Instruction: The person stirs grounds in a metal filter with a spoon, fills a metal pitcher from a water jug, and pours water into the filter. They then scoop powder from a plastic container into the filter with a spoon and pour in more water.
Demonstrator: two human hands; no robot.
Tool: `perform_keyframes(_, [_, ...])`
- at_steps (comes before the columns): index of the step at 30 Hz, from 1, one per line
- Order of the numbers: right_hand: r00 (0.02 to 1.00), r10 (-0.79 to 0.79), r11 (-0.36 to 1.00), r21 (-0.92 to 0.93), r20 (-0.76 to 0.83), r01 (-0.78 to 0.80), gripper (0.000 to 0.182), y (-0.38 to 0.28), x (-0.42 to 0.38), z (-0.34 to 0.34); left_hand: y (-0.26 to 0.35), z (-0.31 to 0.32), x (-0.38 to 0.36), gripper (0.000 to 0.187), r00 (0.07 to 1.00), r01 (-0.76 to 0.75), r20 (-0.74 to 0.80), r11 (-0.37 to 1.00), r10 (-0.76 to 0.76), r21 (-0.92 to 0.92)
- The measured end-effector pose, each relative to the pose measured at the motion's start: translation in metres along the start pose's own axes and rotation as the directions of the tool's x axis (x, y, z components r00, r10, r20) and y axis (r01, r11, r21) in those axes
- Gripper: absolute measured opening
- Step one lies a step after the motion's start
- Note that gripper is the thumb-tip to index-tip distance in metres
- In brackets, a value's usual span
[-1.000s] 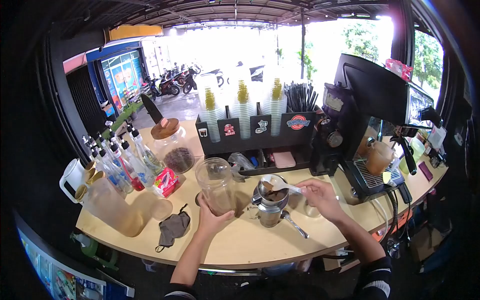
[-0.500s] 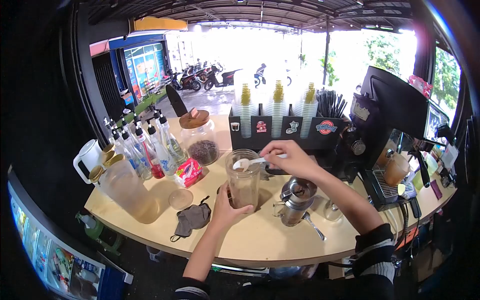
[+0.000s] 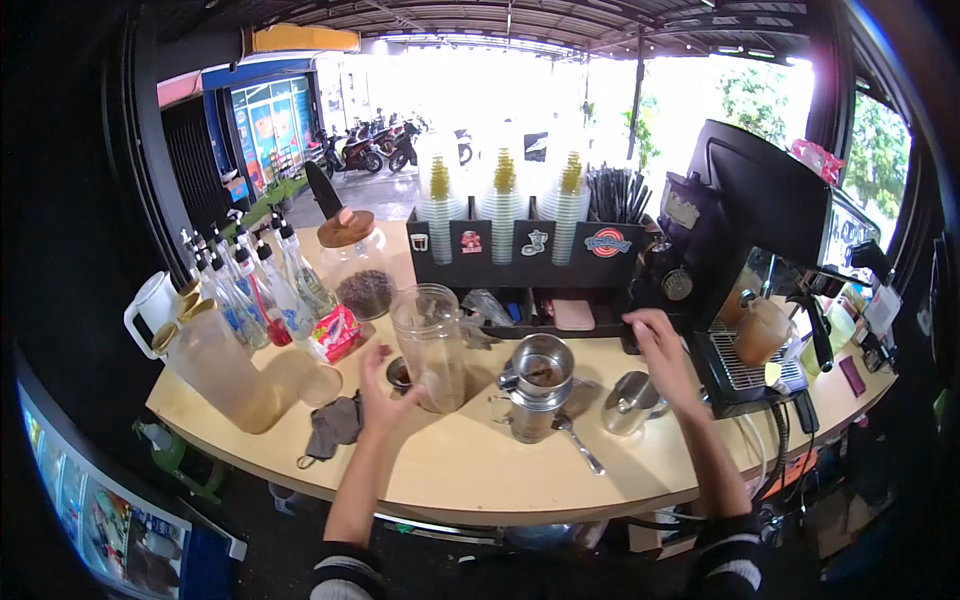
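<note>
My left hand (image 3: pixel 380 400) is open, thumb and fingers apart, beside the tall clear plastic jar (image 3: pixel 432 350). Between the hand and the jar sits a small dark cup (image 3: pixel 399 374). My right hand (image 3: pixel 662 360) hovers over the right side of the counter, fingers loosely bent and apart, with nothing visible in them. Below it stands a metal pitcher (image 3: pixel 628 404). A metal drip filter (image 3: pixel 541 368) with dark grounds inside rests on a glass mug (image 3: pixel 532 420). A metal spoon (image 3: pixel 580 447) lies beside the mug. The white spoon is not visible.
Left: a dark face mask (image 3: pixel 335 428), a round lid (image 3: pixel 321 385), a red tissue pack (image 3: pixel 337 333), pump bottles (image 3: pixel 240 290), a large clear pitcher (image 3: pixel 215 365) and a bean jar (image 3: pixel 350 260). Behind is a black cup organiser (image 3: pixel 520 250); right, an espresso machine (image 3: pixel 750 350).
My right hand has left the jar and moved right, without the white spoon visible. My left hand has let go of the jar. The view has shifted slightly right.
</note>
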State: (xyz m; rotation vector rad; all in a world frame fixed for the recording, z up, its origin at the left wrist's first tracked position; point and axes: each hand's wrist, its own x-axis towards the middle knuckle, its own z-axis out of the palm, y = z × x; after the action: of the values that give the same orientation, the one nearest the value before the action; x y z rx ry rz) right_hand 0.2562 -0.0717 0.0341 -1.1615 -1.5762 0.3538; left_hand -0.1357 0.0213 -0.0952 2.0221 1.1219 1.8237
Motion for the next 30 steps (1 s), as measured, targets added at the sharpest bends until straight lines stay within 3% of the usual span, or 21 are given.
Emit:
perform_keyframes(1, [0.996,-0.032,0.998,-0.060,-0.083,0.027,0.017,0.018,-0.015,-0.011,0.007,-0.002,0.002,0.075,0.992,-0.061,-0.111,0.998,0.064,0.029])
perform_keyframes(3, [0.975,-0.073,0.987,-0.154,-0.211,0.041,0.018,0.066,-0.044,-0.026,0.018,-0.003,-0.003,0.066,0.981,-0.083,-0.171,0.995,0.092,0.063])
perform_keyframes(4, [0.970,0.019,0.993,-0.108,-0.243,-0.046,0.019,0.078,-0.057,-0.029,0.027,-0.004,-0.005,0.056,0.968,-0.102,-0.222,0.990,0.121,0.099])
perform_keyframes(5, [0.972,0.024,0.994,-0.099,-0.235,-0.049,0.019,0.090,-0.067,-0.032,0.035,0.000,-0.010,0.056,0.968,-0.095,-0.221,0.989,0.118,0.110])
perform_keyframes(7, [0.960,0.176,0.983,-0.013,-0.218,-0.184,0.020,0.100,-0.087,-0.033,0.067,0.018,-0.018,0.046,0.966,-0.235,-0.095,0.969,0.242,0.078])
perform_keyframes(9, [0.960,0.176,0.984,0.007,-0.219,-0.179,0.020,0.111,-0.099,-0.025,0.096,0.039,-0.012,0.063,0.963,-0.265,0.038,0.964,0.266,-0.024])
perform_keyframes(11, [0.960,0.189,0.981,0.077,-0.208,-0.176,0.020,0.126,-0.101,-0.018,0.125,0.065,-0.002,0.089,0.986,-0.140,0.058,0.964,0.157,-0.228])
perform_keyframes(12, [0.968,0.136,0.991,0.035,-0.210,-0.132,0.021,0.122,-0.100,-0.018,0.127,0.076,0.003,0.089,0.985,-0.147,0.052,0.963,0.162,-0.225])
perform_keyframes(14, [0.969,0.148,0.989,0.049,-0.197,-0.141,0.021,0.119,-0.100,-0.021,0.126,0.092,0.009,0.110,0.970,-0.046,0.209,0.938,0.125,-0.344])
perform_keyframes(15, [0.969,0.164,0.986,0.063,-0.185,-0.155,0.021,0.115,-0.100,-0.021,0.127,0.096,0.010,0.110,0.970,-0.050,0.210,0.941,0.126,-0.335])
perform_keyframes(17, [0.970,0.166,0.986,0.041,-0.176,-0.161,0.021,0.100,-0.104,-0.022,0.130,0.100,0.010,0.115,0.939,0.087,0.343,0.942,0.032,-0.325])
perform_keyframes(21, [0.974,0.108,0.994,-0.004,-0.200,-0.111,0.021,0.105,-0.108,-0.022,0.130,0.101,0.010,0.115,0.942,0.184,0.328,0.926,-0.070,-0.330])
perform_keyframes(23, [0.976,0.100,0.992,-0.057,-0.191,-0.113,0.020,0.102,-0.108,-0.026,0.137,0.097,0.012,0.114,0.910,0.309,0.386,0.868,-0.151,-0.388])
perform_keyframes(25, [0.978,0.100,0.987,-0.103,-0.181,-0.120,0.020,0.101,-0.108,-0.026,0.138,0.096,0.011,0.114,0.914,0.285,0.385,0.879,-0.128,-0.383])
perform_keyframes(27, [0.968,0.198,0.980,0.021,-0.154,-0.197,0.021,0.105,-0.109,-0.027,0.137,0.094,0.009,0.112,0.925,0.213,0.372,0.913,-0.073,-0.348])
perform_keyframes(30, [0.973,0.155,0.987,-0.009,-0.173,-0.159,0.020,0.115,-0.111,-0.028,0.131,0.093,0.005,0.112,0.916,0.199,0.397,0.920,-0.053,-0.337])
